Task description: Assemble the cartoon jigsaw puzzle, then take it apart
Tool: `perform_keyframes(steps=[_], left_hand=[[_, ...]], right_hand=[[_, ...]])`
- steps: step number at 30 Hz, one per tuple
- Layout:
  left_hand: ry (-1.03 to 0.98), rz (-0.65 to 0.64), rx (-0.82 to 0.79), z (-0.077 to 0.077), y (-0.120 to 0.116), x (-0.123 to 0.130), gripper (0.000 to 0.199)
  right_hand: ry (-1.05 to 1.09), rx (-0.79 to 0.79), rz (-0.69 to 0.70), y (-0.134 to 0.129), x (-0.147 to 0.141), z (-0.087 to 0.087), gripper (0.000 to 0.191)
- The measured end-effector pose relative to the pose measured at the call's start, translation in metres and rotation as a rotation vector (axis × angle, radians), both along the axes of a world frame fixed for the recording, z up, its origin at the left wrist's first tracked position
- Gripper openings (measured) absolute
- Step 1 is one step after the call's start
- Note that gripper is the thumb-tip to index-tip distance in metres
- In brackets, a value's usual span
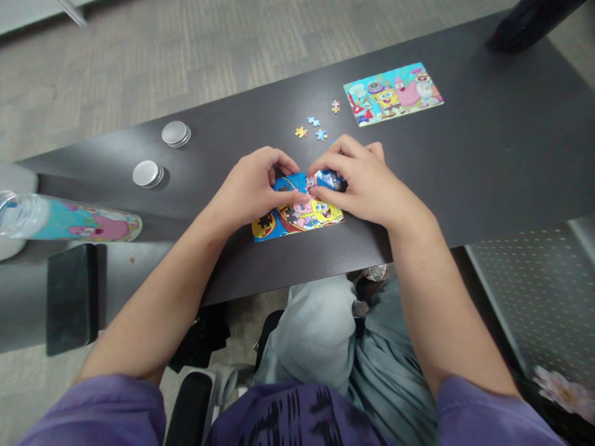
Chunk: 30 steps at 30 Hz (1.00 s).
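Note:
A small cartoon jigsaw puzzle (297, 217) with a blue border lies on the dark table near its front edge, with dark gaps at its left part. My left hand (255, 186) rests over its upper left, thumb and index finger bent toward the middle. From the right, my right hand (356, 176) reaches over the upper right part, fingertips on the puzzle. Whether either hand pinches a piece is too small to tell. Beyond the hands lie several loose pieces, among them a yellow piece (301, 132) and a blue piece (321, 135).
A cartoon picture card (395, 95) lies at the back right. Two stacks of silver lids (176, 134) stand at the left, near a clear bottle (83, 218) lying down and a black case (72, 299). A black post (520, 28) is at the far right.

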<state>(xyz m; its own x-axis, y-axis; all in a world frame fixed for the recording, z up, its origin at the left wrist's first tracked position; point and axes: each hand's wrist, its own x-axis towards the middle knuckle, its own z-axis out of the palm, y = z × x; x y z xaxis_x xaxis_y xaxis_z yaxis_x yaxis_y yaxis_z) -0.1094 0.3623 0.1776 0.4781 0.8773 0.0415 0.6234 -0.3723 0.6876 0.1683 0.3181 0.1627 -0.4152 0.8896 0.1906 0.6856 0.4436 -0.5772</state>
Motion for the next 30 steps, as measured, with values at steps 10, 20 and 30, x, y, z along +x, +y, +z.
perform_keyframes(steps=[10, 20, 30], left_hand=[[-0.015, -0.017, 0.028, -0.001, -0.001, 0.001, 0.046], [-0.006, -0.011, 0.054, -0.004, -0.001, 0.003, 0.049], [0.040, 0.033, 0.055, 0.000, -0.007, 0.006, 0.052]], right_hand=[[-0.018, -0.071, 0.035, 0.039, -0.004, 0.007, 0.005], [-0.292, -0.348, 0.270, 0.102, -0.023, 0.053, 0.006], [-0.167, -0.596, 0.345, 0.100, -0.023, 0.061, 0.017]])
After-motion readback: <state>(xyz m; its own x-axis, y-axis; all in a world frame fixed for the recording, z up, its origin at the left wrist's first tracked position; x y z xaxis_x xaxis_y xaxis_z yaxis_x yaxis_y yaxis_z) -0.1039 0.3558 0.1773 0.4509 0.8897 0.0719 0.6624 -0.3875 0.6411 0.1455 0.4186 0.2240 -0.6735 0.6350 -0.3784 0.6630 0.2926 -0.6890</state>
